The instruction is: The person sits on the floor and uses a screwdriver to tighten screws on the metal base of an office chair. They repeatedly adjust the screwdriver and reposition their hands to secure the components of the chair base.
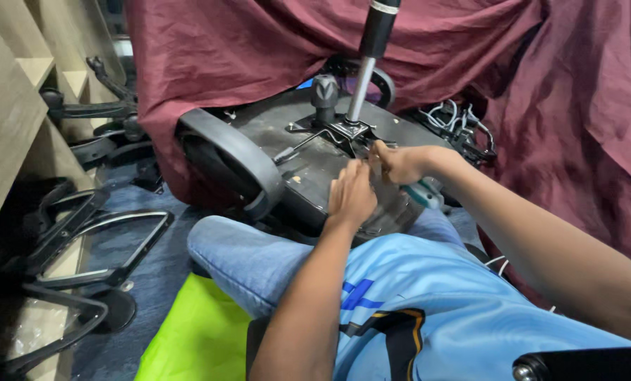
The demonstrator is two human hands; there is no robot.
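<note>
Both hands (372, 180) on chair underside (308, 159)

My single head view looks down and forward, close over both hands, onto the upturned chair seat (315, 162).

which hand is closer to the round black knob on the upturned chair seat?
Right. The right hand sits just below and right of the round black knob, at the metal bracket. The left hand lies lower, on the seat underside.

1. A dark red cloth (259, 42) hangs behind.
2. Black chair armrest frames (82, 240) lie left on the blue carpet (153, 261).
3. A bright green sheet (195, 339) lies nearby.
4. Wooden shelves (19, 85) stand left.
</note>
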